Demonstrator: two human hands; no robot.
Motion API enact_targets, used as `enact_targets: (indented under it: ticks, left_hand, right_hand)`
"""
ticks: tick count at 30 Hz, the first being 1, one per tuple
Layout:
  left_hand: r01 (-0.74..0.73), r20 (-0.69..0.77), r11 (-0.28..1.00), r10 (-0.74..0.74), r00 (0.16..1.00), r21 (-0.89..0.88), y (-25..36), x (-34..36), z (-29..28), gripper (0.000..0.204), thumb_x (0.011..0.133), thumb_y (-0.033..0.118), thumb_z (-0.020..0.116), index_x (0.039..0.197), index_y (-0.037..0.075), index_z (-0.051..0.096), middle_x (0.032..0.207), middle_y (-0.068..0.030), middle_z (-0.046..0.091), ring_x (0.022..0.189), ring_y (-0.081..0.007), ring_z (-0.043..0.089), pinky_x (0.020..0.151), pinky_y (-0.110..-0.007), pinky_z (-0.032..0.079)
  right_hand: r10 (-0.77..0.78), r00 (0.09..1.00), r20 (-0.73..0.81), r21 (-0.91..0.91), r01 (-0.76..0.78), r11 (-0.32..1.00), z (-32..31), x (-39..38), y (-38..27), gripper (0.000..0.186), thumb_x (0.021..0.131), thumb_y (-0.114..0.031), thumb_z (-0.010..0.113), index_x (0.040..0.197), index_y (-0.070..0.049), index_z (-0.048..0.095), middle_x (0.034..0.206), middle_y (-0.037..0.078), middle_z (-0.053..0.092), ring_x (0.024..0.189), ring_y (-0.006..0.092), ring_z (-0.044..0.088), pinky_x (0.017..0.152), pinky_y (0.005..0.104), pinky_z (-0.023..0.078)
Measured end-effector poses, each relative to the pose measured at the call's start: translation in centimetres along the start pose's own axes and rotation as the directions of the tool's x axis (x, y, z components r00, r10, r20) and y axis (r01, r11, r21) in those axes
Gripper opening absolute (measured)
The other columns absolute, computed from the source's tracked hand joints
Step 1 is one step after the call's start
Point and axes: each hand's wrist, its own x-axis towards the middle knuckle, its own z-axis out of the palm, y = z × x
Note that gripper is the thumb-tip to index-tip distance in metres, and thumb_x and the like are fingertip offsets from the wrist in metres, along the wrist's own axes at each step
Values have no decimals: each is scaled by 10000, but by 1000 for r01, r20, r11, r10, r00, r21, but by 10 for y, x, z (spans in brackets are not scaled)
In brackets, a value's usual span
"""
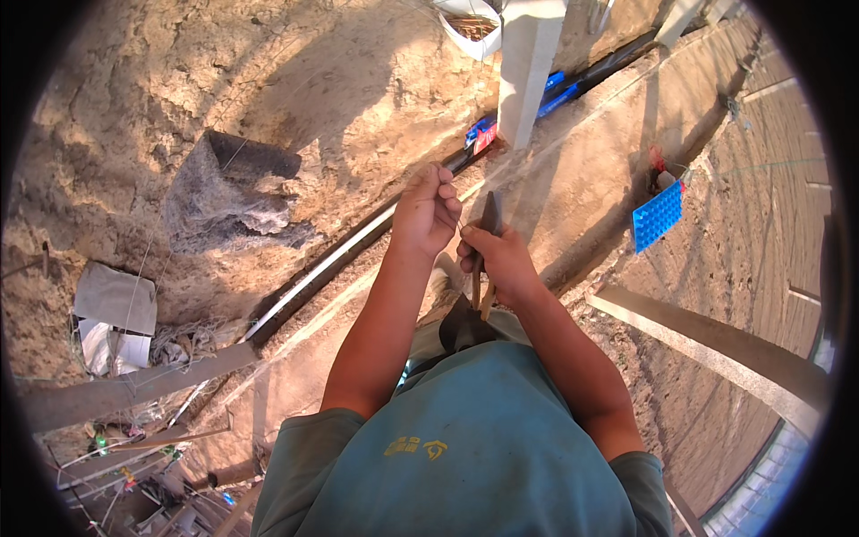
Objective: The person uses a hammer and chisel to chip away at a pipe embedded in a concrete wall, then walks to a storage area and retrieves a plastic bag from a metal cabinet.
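Observation:
My right hand (501,261) is closed around a plier-like hand tool (492,213). Its dark, pointed head sticks up past my thumb, and two tan handles show below my fingers. To its left, my left hand (429,213) is raised with the fingers curled in and the fingertips near the thumb. Whatever it pinches, if anything, is too small to make out. A narrow gap separates the two hands, and they are held in front of my body above the bare earth.
A pale concrete post (530,72) stands ahead, beside a white container of thin sticks (472,29). A dark pipe (327,267) runs diagonally along the ground. Rightward are a blue dimpled sheet (658,219) and a long beam (698,336). Grey sacking (215,201) lies left.

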Motion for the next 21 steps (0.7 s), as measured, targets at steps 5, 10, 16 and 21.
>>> enact_targets:
  ticks: [5,10,16,21]
  left_hand:
    - [-78,-114,976,102,988,202,4,-2,21,117,1064,224,605,1095,135,675,900,15,713,710,-89,675,591,-250,598]
    - [-180,-267,896,305,914,407,-12,-7,22,154,1061,192,611,1181,105,652,931,-37,714,752,-101,677,620,-270,588]
    - [-104,-296,989,131,946,103,-14,-2,13,224,1081,255,576,1229,98,636,963,-6,688,726,-82,614,604,-231,539]
    - [8,-132,1000,-11,991,-19,-20,-14,19,362,1109,377,486,1290,89,609,986,-1,656,754,-94,540,656,-258,467]
  right_hand:
    - [-75,997,11,-102,75,992,-2,5,1,162,974,-174,698,971,-22,641,810,60,659,667,146,607,613,295,493]
    - [-306,952,-22,-530,249,811,-5,4,7,179,952,-178,702,889,-20,645,733,25,641,608,94,565,556,277,461]
    - [-213,975,-61,-343,180,922,0,5,19,167,968,-149,688,880,-16,637,726,19,628,621,83,555,558,280,453]
    - [-159,984,-75,-121,149,981,-5,5,23,145,972,-130,693,901,-24,623,731,18,621,628,85,556,564,270,449]
